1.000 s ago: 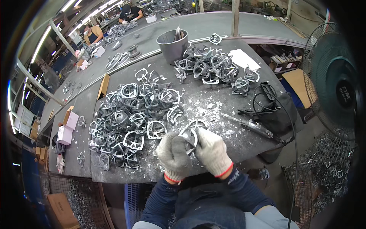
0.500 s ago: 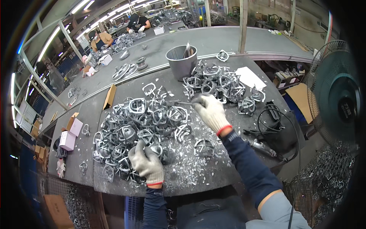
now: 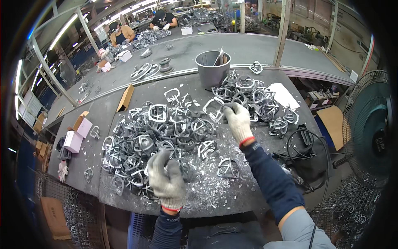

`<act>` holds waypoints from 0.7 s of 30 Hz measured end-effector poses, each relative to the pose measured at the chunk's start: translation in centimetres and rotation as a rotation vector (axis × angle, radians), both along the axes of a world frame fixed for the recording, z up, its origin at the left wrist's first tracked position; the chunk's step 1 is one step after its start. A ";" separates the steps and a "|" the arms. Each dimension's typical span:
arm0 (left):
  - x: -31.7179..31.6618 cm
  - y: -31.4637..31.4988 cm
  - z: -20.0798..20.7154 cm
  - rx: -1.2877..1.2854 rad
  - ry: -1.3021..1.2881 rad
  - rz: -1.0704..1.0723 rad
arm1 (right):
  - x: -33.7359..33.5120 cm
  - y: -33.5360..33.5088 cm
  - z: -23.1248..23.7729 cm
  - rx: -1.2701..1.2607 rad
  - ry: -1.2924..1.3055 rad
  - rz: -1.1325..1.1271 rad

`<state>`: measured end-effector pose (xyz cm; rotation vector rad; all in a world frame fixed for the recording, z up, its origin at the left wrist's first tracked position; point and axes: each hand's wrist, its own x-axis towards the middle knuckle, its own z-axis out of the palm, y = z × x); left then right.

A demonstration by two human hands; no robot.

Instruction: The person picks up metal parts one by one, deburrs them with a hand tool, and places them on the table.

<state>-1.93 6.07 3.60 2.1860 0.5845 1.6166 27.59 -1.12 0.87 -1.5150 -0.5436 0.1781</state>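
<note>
R hand (image 3: 237, 121) w/ metal frame (image 3: 214, 108) nr right heap (image 3: 253, 97) edge

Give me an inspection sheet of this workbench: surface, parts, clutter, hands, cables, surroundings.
Surface: grey bench strewn with metal shavings.
Job's things: big pile of metal castings; second pile; one casting held up.
Clutter: grey bucket, white sheet, small boxes.
Hands: gloved right hand grips the raised casting; gloved left hand rests on the big pile's near edge.
Cables: black cable coiled at the right.
Surroundings: fan at right; other people at far benches.
</note>
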 end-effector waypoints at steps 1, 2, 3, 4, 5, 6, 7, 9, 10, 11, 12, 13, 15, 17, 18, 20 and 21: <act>0.2 -0.7 0.4 -0.198 -0.001 -0.131 | -2.6 -1.6 1.4 0.141 0.166 0.101; 1.9 -1.5 0.6 -0.378 -0.119 -0.314 | -4.9 -3.3 2.2 0.224 0.224 0.179; 3.8 -2.2 0.8 -0.557 -0.246 -0.516 | -7.0 -5.7 3.3 0.305 0.274 0.240; 5.1 -2.0 0.5 -0.655 -0.213 -0.675 | -9.0 -7.8 4.3 0.294 0.261 0.252; 4.9 -1.8 0.3 -0.738 -0.173 -0.808 | -11.6 -8.8 5.3 0.295 0.262 0.290; 4.9 -4.5 1.8 -0.990 -0.284 -0.841 | -13.1 -10.5 5.4 0.238 0.245 0.331; 4.8 -4.9 1.2 -1.099 -0.375 -0.916 | -14.7 -11.3 5.3 0.250 0.202 0.374; 4.5 -5.7 1.0 -1.020 -0.413 -0.741 | -16.7 -12.1 5.4 0.266 0.173 0.401; 3.9 -6.2 1.2 -1.021 -0.412 -0.740 | -17.5 -12.4 5.7 0.253 0.135 0.354; 3.2 -6.6 1.6 -0.959 -0.372 -0.652 | -17.5 -13.0 6.0 0.254 0.137 0.355; 2.8 -7.1 2.1 -0.894 -0.333 -0.567 | -17.1 -13.8 6.4 0.088 -0.279 0.201; 2.4 -7.6 2.2 -0.893 -0.332 -0.569 | -17.0 -14.3 6.9 -0.082 -0.689 0.038; 1.7 -8.3 2.4 -0.753 -0.219 -0.403 | -18.0 -14.8 7.7 -0.094 -0.634 0.003; 1.1 -8.4 2.4 -0.795 -0.186 -0.412 | -18.4 -15.0 8.6 -0.141 -0.776 0.008; 0.9 -8.4 2.3 -0.797 -0.182 -0.423 | -18.2 -14.8 8.3 -0.097 -0.814 0.000; 0.6 -8.2 2.2 -0.797 -0.176 -0.437 | -18.6 -14.9 8.5 -0.128 -0.821 -0.008; 0.5 -8.2 2.1 -0.790 -0.171 -0.442 | -18.9 -15.1 8.5 -0.162 -0.827 -0.010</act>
